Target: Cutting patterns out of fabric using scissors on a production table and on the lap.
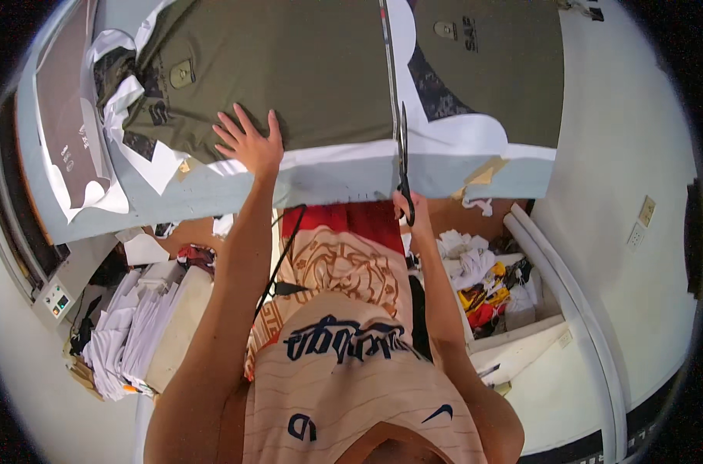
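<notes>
Olive-green printed fabric with white margins lies across the table. My left hand rests flat on its near edge, fingers spread. My right hand grips the handles of black scissors at the table's near edge. The blades point away from me, along a straight dark strip between the large olive piece and a second olive panel on the right. Whether the blades are parted is hard to make out. A camouflage-patterned part of the fabric is bunched on the left.
A brown printed panel lies at the table's left end. Tape sticks to the blue-grey table edge. Below are stacked white sheets on the left and a bin of coloured scraps on the right, beside a long white roll.
</notes>
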Demonstrator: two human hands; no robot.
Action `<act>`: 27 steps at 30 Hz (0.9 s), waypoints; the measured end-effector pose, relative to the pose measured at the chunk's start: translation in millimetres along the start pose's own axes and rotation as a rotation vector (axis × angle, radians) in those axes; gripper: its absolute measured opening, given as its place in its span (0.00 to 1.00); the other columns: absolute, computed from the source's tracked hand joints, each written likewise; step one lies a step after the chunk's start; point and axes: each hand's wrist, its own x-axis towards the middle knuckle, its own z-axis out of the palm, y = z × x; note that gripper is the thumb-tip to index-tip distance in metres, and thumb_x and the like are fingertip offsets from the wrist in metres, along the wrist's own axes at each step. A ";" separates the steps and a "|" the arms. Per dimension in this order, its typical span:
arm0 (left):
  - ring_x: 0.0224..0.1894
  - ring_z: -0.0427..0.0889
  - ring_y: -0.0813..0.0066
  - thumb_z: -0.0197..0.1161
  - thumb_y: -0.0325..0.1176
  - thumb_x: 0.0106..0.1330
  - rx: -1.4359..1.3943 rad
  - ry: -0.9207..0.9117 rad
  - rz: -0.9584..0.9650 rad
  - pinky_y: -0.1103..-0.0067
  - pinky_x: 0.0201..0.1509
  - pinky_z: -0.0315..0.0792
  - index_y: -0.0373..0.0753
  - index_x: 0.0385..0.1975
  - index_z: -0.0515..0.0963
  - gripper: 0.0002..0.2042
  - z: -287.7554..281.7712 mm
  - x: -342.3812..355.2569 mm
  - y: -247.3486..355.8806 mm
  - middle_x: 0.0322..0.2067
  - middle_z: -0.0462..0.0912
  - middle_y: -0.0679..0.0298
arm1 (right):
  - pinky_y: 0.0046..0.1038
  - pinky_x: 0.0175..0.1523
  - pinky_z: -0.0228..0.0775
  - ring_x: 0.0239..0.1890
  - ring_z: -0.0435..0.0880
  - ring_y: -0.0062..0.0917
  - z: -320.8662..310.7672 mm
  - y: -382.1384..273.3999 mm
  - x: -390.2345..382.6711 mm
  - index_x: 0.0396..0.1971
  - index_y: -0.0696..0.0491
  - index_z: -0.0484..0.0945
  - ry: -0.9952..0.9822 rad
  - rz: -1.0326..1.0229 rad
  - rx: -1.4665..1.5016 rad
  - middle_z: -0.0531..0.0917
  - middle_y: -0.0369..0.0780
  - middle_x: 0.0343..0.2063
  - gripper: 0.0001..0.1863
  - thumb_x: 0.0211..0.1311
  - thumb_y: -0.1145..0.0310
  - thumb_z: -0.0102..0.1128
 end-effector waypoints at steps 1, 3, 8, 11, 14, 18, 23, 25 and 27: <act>0.79 0.41 0.39 0.53 0.65 0.70 0.021 -0.019 -0.002 0.38 0.75 0.37 0.49 0.78 0.55 0.41 -0.5 -2.0 -2.8 0.78 0.46 0.48 | 0.23 0.26 0.61 0.18 0.71 0.16 0.5 -3.7 0.1 0.19 0.51 0.75 -0.015 0.018 -0.002 0.73 0.30 0.14 0.22 0.66 0.55 0.71; 0.80 0.41 0.40 0.54 0.64 0.70 0.027 -0.005 0.002 0.38 0.75 0.36 0.49 0.78 0.55 0.41 -0.1 8.1 0.5 0.79 0.46 0.49 | 0.23 0.25 0.61 0.18 0.71 0.15 -1.6 -7.6 10.1 0.19 0.52 0.75 -0.026 -0.001 -0.038 0.73 0.31 0.14 0.22 0.66 0.53 0.71; 0.80 0.41 0.41 0.54 0.63 0.71 0.059 -0.046 -0.012 0.39 0.76 0.36 0.50 0.78 0.55 0.40 -5.3 4.6 0.1 0.79 0.47 0.50 | 0.22 0.25 0.63 0.17 0.72 0.16 8.9 -15.4 3.3 0.20 0.50 0.74 0.027 0.050 -0.059 0.75 0.31 0.14 0.20 0.68 0.55 0.66; 0.80 0.40 0.41 0.54 0.63 0.71 0.043 -0.029 -0.008 0.38 0.75 0.36 0.49 0.78 0.56 0.40 -6.8 6.0 1.0 0.79 0.46 0.51 | 0.22 0.25 0.63 0.17 0.72 0.15 5.8 -13.4 0.3 0.19 0.50 0.74 0.009 0.037 -0.083 0.74 0.31 0.13 0.20 0.68 0.56 0.66; 0.80 0.40 0.41 0.54 0.63 0.71 0.048 -0.034 -0.012 0.38 0.75 0.36 0.49 0.78 0.56 0.40 -6.6 7.0 0.3 0.79 0.46 0.50 | 0.22 0.25 0.63 0.17 0.72 0.16 6.4 -14.0 4.4 0.19 0.50 0.73 -0.011 0.062 -0.086 0.74 0.31 0.14 0.21 0.69 0.56 0.65; 0.80 0.41 0.40 0.54 0.63 0.71 0.040 -0.030 0.000 0.37 0.75 0.37 0.47 0.78 0.56 0.41 -5.1 6.1 3.1 0.79 0.47 0.49 | 0.23 0.25 0.63 0.17 0.72 0.17 3.8 -10.2 19.0 0.18 0.51 0.73 -0.026 -0.003 -0.036 0.73 0.32 0.14 0.22 0.68 0.54 0.67; 0.79 0.42 0.39 0.55 0.63 0.71 0.035 -0.024 0.002 0.37 0.74 0.37 0.46 0.77 0.57 0.41 -3.7 6.0 0.6 0.78 0.47 0.48 | 0.23 0.25 0.61 0.16 0.70 0.16 9.0 -13.4 19.9 0.18 0.51 0.74 -0.021 0.005 0.034 0.72 0.31 0.13 0.23 0.67 0.54 0.70; 0.79 0.42 0.39 0.55 0.63 0.71 0.028 -0.037 0.004 0.37 0.74 0.37 0.46 0.77 0.57 0.41 -3.4 3.7 0.1 0.78 0.47 0.47 | 0.23 0.23 0.60 0.16 0.69 0.15 8.9 -13.2 18.1 0.18 0.52 0.74 0.015 0.042 0.044 0.71 0.30 0.13 0.23 0.66 0.53 0.71; 0.79 0.42 0.39 0.55 0.63 0.71 0.012 -0.012 0.002 0.37 0.74 0.37 0.47 0.77 0.57 0.40 -1.1 5.6 -0.8 0.78 0.47 0.47 | 0.23 0.23 0.59 0.15 0.68 0.15 8.1 -13.7 18.4 0.18 0.52 0.74 0.021 0.042 0.011 0.71 0.30 0.13 0.23 0.65 0.53 0.72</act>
